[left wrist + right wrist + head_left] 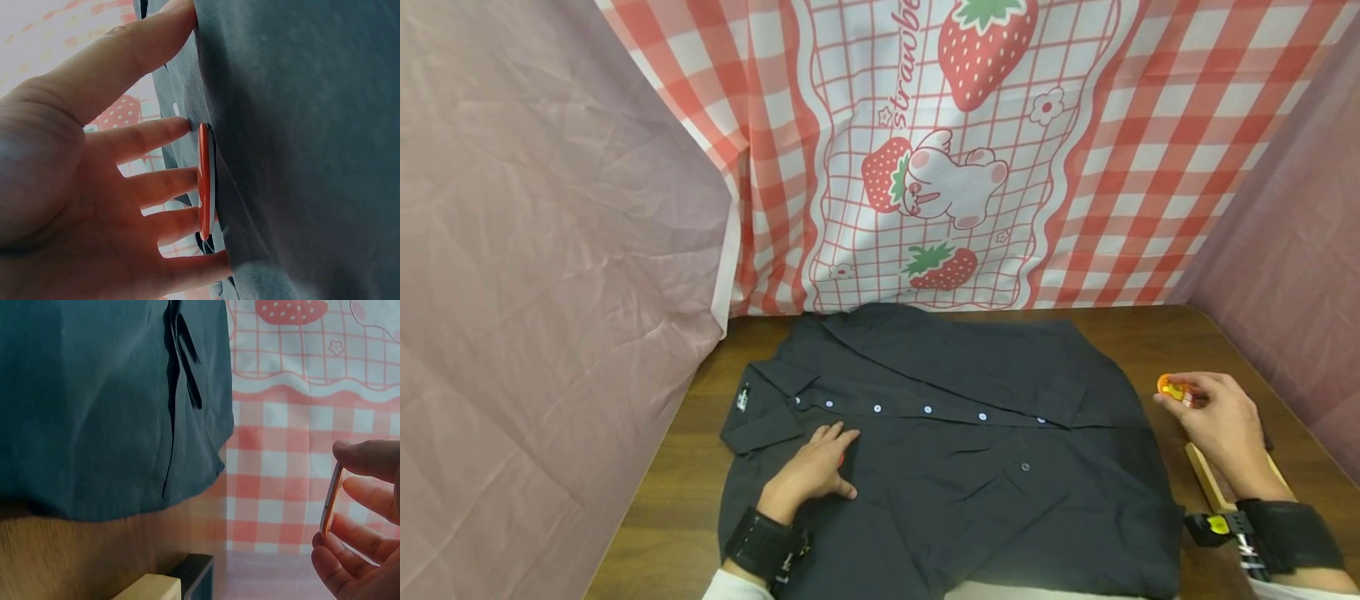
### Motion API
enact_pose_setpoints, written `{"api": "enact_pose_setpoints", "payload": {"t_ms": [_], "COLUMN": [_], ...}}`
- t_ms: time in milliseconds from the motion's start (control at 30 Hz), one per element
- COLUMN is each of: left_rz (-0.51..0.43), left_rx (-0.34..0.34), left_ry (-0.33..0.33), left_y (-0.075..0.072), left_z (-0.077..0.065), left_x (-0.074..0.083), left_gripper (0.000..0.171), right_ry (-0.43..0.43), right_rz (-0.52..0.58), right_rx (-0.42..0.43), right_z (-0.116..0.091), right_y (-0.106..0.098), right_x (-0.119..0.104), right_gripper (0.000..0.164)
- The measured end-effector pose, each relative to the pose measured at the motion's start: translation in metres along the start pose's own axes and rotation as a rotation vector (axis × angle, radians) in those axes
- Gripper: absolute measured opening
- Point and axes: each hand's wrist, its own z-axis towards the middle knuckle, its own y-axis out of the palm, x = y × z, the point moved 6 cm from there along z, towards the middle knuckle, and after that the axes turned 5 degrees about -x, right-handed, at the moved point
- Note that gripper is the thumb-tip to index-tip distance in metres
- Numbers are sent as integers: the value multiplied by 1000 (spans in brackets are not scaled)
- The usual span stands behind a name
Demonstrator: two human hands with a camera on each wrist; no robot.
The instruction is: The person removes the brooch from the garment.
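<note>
A dark short-sleeved button shirt (970,517) lies spread on the table, its row of pale buttons running across it. My left hand (812,467) rests over the left part of the shirt, fingers spread and fairly straight. A red round badge (204,181) stands edge-on at those fingers in the left wrist view; most of it is hidden in the head view. Off the shirt's right side, my right hand (1225,421) pinches an orange and yellow round badge (1172,388) between thumb and fingers. That badge appears edge-on and thin in the right wrist view.
Under my right wrist is a light wooden box (1208,479), partly hidden, with a dark item (197,575) beside its pale edge. A red checked strawberry cloth (1097,208) hangs behind the brown table (655,500). Pinkish cloth (550,292) hangs at both sides.
</note>
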Motion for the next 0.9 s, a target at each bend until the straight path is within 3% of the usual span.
{"api": "enact_pose_setpoints", "payload": {"t_ms": [667, 900], "left_rz": [-35, -39], "left_rx": [12, 2], "left_ry": [11, -4], "left_y": [-1, -1], "left_z": [0, 0], "left_x": [-1, -2], "left_gripper": [90, 90], "right_ry": [7, 51], "right_rz": [-30, -46], "right_rx": [-4, -37], "right_z": [11, 13], "right_y": [-10, -9], "right_x": [23, 35], "right_gripper": [43, 49]}}
